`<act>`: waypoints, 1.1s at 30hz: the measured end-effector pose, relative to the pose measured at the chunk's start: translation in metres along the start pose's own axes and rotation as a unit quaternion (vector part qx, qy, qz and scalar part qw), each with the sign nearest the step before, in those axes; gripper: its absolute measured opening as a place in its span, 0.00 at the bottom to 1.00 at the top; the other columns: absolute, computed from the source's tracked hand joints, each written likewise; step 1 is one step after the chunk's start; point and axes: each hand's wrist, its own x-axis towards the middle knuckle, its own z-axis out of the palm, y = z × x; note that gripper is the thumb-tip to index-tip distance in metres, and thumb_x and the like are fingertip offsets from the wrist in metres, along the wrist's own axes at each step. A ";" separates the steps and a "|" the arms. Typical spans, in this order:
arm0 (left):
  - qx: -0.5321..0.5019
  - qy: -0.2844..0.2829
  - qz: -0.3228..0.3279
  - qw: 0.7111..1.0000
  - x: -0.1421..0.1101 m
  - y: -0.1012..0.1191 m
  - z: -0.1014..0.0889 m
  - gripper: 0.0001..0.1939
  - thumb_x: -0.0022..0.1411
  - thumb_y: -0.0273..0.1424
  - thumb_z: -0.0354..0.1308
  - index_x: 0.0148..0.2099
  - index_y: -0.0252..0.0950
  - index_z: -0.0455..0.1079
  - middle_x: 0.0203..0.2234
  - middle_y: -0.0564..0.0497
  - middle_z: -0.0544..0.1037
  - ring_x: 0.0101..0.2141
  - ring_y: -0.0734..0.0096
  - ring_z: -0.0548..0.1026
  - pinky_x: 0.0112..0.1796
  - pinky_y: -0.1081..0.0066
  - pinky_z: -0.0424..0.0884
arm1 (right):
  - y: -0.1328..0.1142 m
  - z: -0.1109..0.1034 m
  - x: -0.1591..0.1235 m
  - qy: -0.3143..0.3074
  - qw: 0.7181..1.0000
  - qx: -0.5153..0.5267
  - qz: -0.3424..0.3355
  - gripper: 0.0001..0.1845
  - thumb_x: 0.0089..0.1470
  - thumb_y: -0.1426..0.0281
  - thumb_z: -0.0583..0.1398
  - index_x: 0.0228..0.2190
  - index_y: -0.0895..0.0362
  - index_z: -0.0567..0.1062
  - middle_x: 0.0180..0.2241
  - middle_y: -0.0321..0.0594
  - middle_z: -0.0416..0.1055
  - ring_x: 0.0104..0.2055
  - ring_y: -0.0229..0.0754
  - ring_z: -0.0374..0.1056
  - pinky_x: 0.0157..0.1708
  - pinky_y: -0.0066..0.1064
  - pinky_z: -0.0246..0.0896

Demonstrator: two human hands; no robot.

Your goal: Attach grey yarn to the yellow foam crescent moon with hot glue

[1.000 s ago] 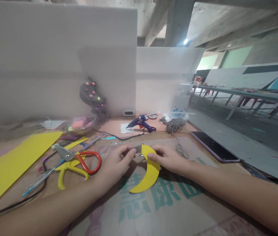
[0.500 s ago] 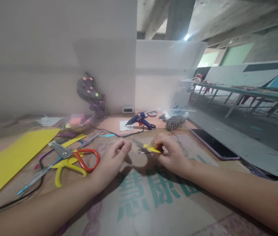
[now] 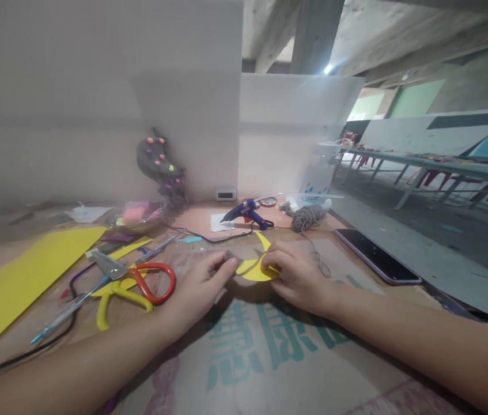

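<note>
A yellow crescent-shaped cutout (image 3: 256, 274), thin like paper or foam sheet, is held up over the middle of the cardboard-covered table. My right hand (image 3: 298, 271) pinches its right part, with the fingertips covering some of it. At the crescent's left tip are the closed thumb and fingers of my left hand (image 3: 209, 276); they appear to pinch it. Something greyish shows between the hands, too blurred to name. To the left of my left hand lie scissors (image 3: 152, 282) with one red and one yellow handle loop, over yellow scraps and a pen (image 3: 68, 308).
A blue glue gun (image 3: 246, 212) rests behind my hands, its nozzle over a white pad (image 3: 221, 223). Grey yarn (image 3: 308, 217) and a phone (image 3: 377, 256) are at right. A yellow sheet (image 3: 31, 276) lies at left. A dark decorated object (image 3: 161, 167) stands against the board.
The yellow cutout has turned, so its crescent shape now faces me. My left hand has moved slightly right to the crescent's tip. The things on the table stay in place.
</note>
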 end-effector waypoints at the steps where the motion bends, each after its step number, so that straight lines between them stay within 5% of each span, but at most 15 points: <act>1: 0.000 0.015 -0.002 1.000 0.000 0.000 0.000 0.18 0.66 0.43 0.48 0.28 0.36 0.59 0.24 0.56 0.62 0.28 0.72 0.62 0.29 0.73 0.58 | -0.001 -0.001 0.000 0.000 1.000 0.007 0.009 0.11 0.50 0.79 0.59 0.34 0.55 0.65 0.31 0.36 0.63 0.32 0.38 0.59 0.32 0.29 0.54; 10: 0.012 0.078 0.018 0.997 -0.001 0.004 -0.005 0.14 0.67 0.40 0.47 0.34 0.36 0.65 0.31 0.54 0.70 0.35 0.69 0.67 0.36 0.72 0.61 | 0.013 0.005 0.004 0.125 0.948 0.161 0.245 0.12 0.60 0.60 0.55 0.40 0.55 0.64 0.31 0.36 0.63 0.32 0.39 0.61 0.34 0.32 0.60; 20: -0.002 0.047 0.002 0.999 -0.001 0.004 -0.003 0.16 0.66 0.41 0.48 0.32 0.36 0.65 0.26 0.54 0.69 0.30 0.70 0.67 0.32 0.73 0.61 | 0.006 0.005 0.007 0.056 0.920 0.238 0.305 0.19 0.55 0.54 0.58 0.36 0.57 0.73 0.33 0.40 0.72 0.34 0.43 0.69 0.33 0.34 0.69; 26: -0.053 0.043 -0.012 0.998 0.001 0.002 -0.002 0.16 0.65 0.41 0.49 0.30 0.35 0.64 0.25 0.54 0.67 0.29 0.71 0.65 0.30 0.74 0.61 | 0.011 0.003 0.010 0.062 0.922 0.223 0.310 0.25 0.57 0.48 0.53 0.24 0.57 0.67 0.22 0.35 0.64 0.25 0.37 0.61 0.25 0.27 0.62; 33: -0.088 0.050 -0.006 0.995 0.002 -0.004 0.000 0.17 0.65 0.43 0.49 0.30 0.35 0.63 0.25 0.55 0.67 0.28 0.72 0.64 0.29 0.75 0.60 | 0.020 0.006 0.004 0.042 0.911 0.235 0.338 0.22 0.58 0.51 0.54 0.26 0.57 0.68 0.24 0.35 0.63 0.27 0.37 0.61 0.28 0.28 0.63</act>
